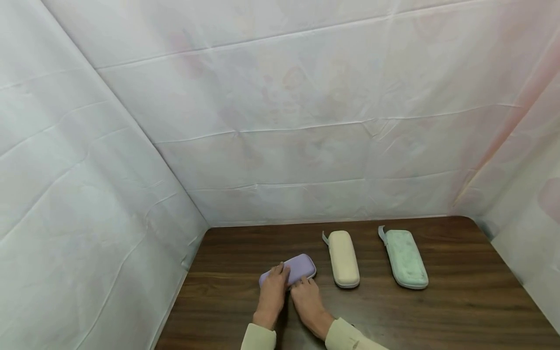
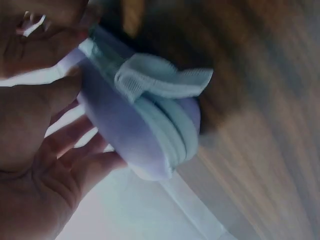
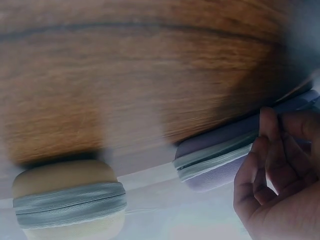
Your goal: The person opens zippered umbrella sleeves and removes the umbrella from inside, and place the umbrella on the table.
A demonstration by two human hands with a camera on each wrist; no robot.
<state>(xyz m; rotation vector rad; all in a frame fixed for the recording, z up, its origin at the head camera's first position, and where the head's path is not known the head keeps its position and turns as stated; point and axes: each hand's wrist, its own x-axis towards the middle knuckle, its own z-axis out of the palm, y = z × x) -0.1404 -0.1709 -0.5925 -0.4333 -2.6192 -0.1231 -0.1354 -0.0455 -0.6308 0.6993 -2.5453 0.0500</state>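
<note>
A purple zippered case (image 1: 300,267) lies at a slant on the wooden table. My left hand (image 1: 272,293) grips it near its left end, thumb on the near side and fingers over the top. In the left wrist view a pale grey strap loop (image 2: 162,80) sticks out from the zipper end. At the case's near side, my right hand (image 1: 308,302) pinches at the zipper seam with thumb and index finger. The pull tab itself is hidden by the fingertips (image 3: 268,120). A dark line runs between the grey zipper tapes (image 3: 215,160) in the right wrist view.
To the right lie a cream zippered case (image 1: 343,258) and, farther right, a mint green one (image 1: 407,258), each with a grey strap at its far end. Pale patterned sheets (image 1: 280,160) stand behind the brown table (image 1: 227,243) and at both sides.
</note>
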